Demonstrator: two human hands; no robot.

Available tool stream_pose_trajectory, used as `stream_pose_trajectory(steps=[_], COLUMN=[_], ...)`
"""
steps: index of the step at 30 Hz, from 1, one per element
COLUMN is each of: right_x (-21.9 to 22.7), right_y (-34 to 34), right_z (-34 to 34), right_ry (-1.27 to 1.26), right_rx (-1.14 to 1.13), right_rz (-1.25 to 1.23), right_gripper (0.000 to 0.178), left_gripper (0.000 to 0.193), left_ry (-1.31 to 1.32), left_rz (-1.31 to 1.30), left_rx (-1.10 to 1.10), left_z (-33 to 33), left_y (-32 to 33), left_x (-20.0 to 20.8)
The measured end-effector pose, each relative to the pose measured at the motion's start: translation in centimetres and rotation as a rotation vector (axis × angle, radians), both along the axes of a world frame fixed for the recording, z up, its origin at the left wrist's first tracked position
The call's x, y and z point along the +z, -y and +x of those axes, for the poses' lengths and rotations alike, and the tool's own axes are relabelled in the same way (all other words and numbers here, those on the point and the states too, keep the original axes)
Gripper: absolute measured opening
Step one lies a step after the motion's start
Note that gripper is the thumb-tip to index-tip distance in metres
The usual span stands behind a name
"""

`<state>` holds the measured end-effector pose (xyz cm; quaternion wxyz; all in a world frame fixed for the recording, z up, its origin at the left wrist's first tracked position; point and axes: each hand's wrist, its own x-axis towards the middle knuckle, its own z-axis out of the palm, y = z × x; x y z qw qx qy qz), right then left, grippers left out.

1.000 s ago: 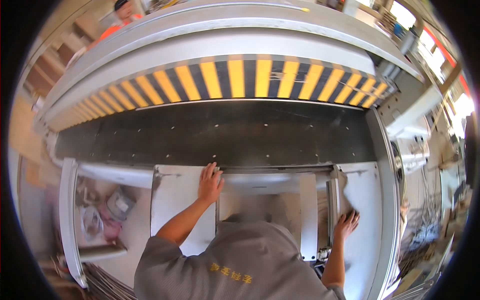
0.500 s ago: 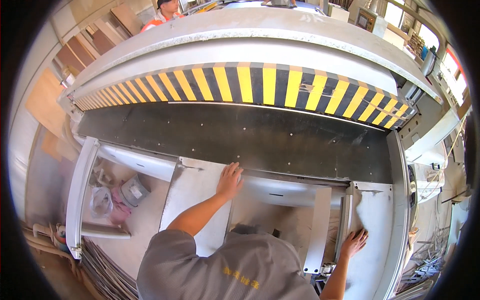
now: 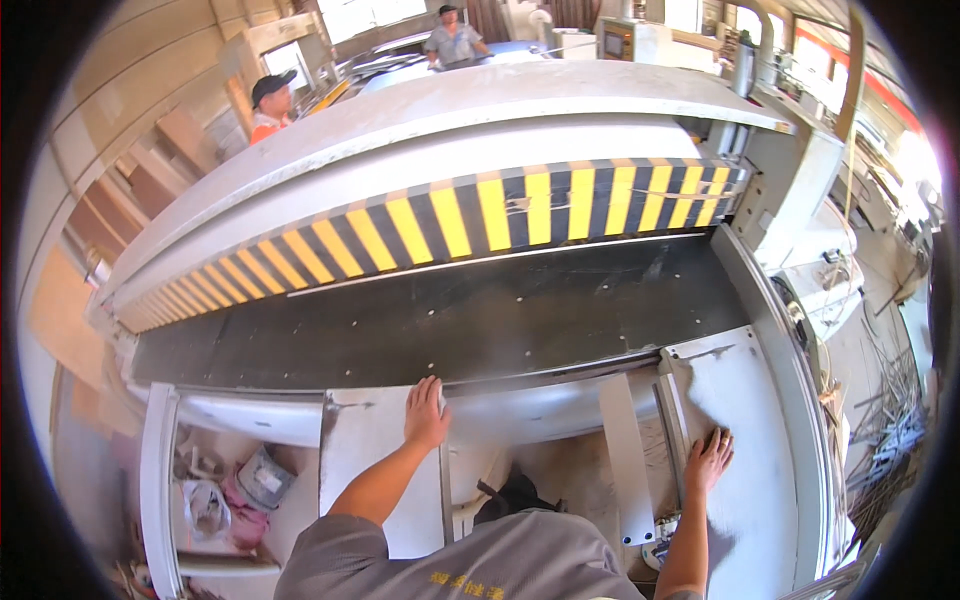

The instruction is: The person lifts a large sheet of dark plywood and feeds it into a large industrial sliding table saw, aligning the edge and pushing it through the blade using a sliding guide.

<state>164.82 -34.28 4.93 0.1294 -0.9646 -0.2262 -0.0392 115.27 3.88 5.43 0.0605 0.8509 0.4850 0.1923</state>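
My left hand (image 3: 427, 412) lies on the right edge of a pale metal support plate (image 3: 378, 470), close to the machine's dark bed (image 3: 480, 325). Its fingers are stretched forward with nothing visibly held. Flat on a wider light-grey plate (image 3: 755, 450) at the right rests my right hand (image 3: 709, 460), fingers slightly spread. That plate has dark smears on its surface. Beyond both hands, the black bed with small white dots runs across the machine. Above it hangs a beam (image 3: 450, 215) with yellow and black stripes.
A narrow metal strip (image 3: 625, 455) spans the open frame between the plates. Below left are a grey bucket (image 3: 262, 478) and a plastic bag (image 3: 205, 510). Two people, one in orange (image 3: 270, 110) and one in grey (image 3: 455, 42), are behind the machine. Scrap strips (image 3: 890, 445) lie right.
My view has tilted up and turned, bringing a second person and more of the room into sight. Both hands remain resting on the same plates.
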Motion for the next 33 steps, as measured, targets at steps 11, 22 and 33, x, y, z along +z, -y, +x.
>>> stream_pose_trajectory(steps=[11,22,33], right_x=[0.8,1.1,1.7], right_y=[0.0,0.1,-0.1], right_z=[-0.2,-0.3,-0.5], right_ry=[-0.031,-0.008,-0.024], right_rx=[-0.039,-0.035,-0.034], right_rz=[0.042,0.083,0.081], right_gripper=[0.057,0.055,0.059], left_gripper=[0.06,0.059,0.059], left_ry=[-0.037,-0.026,-0.028], left_rz=[-0.036,-0.048,-0.017], left_rx=[-0.004,-0.005,-0.009], left_z=[0.2,0.6,0.4], left_y=[0.4,0.5,0.3], left_x=[0.8,1.2,0.6])
